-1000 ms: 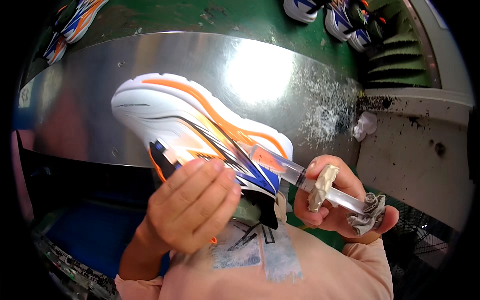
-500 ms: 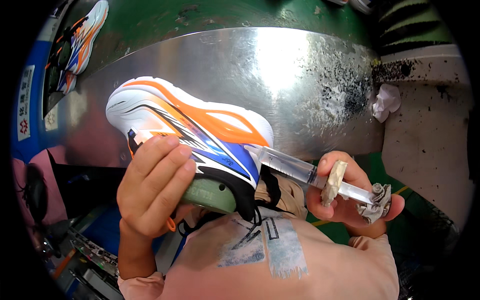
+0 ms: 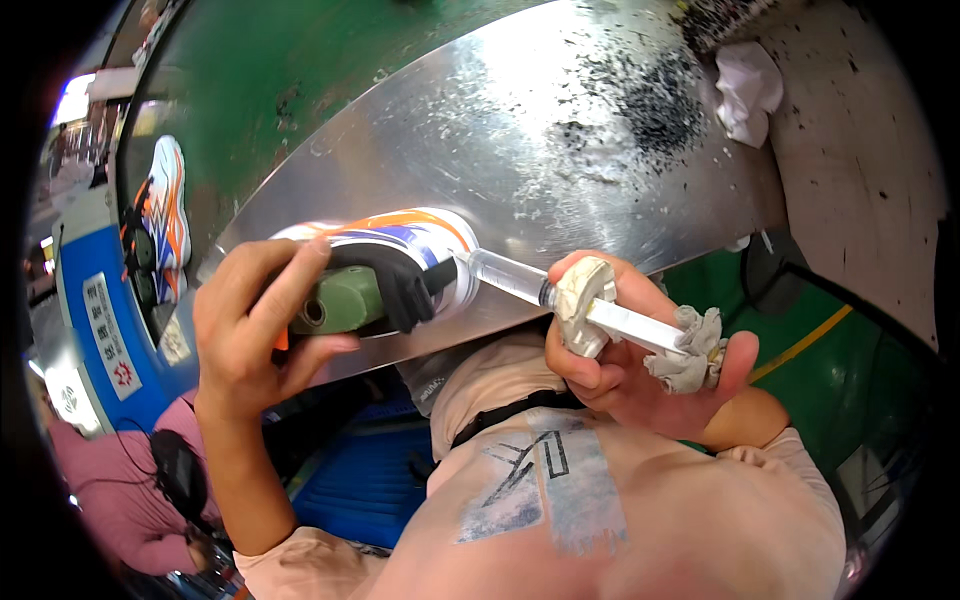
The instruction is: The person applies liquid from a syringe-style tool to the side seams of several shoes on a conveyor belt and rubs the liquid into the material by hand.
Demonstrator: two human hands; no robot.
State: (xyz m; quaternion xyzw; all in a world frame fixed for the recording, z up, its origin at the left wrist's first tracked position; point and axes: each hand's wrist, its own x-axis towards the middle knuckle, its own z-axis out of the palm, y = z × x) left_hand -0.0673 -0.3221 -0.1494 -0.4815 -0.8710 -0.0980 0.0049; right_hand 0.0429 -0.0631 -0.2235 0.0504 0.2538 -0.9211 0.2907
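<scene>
My left hand (image 3: 250, 320) grips a white, orange and blue sneaker (image 3: 425, 232) with a black collar over the metal table. A green shoe last (image 3: 347, 300) fills the shoe's opening, which now faces me. In my right hand (image 3: 625, 385) is a clear plastic syringe (image 3: 512, 276), pointing left. Its tip meets or nearly meets the shoe's heel end; I cannot tell whether they touch. Crumpled off-white wrapping (image 3: 585, 300) surrounds the syringe's flange, and grey wrapping (image 3: 690, 355) covers the plunger end, with my thumb beside it.
The metal table (image 3: 400, 150) has black residue (image 3: 660, 105) on its right part. Crumpled white paper (image 3: 748, 95) lies at its right edge. Another such sneaker (image 3: 168, 215) rests far left, near a blue machine (image 3: 75, 250). A person in pink (image 3: 115, 480) is at lower left.
The sneaker has turned from its side so its opening and the last face me. The syringe has moved left and up with my right hand. The whole view has swung rightward.
</scene>
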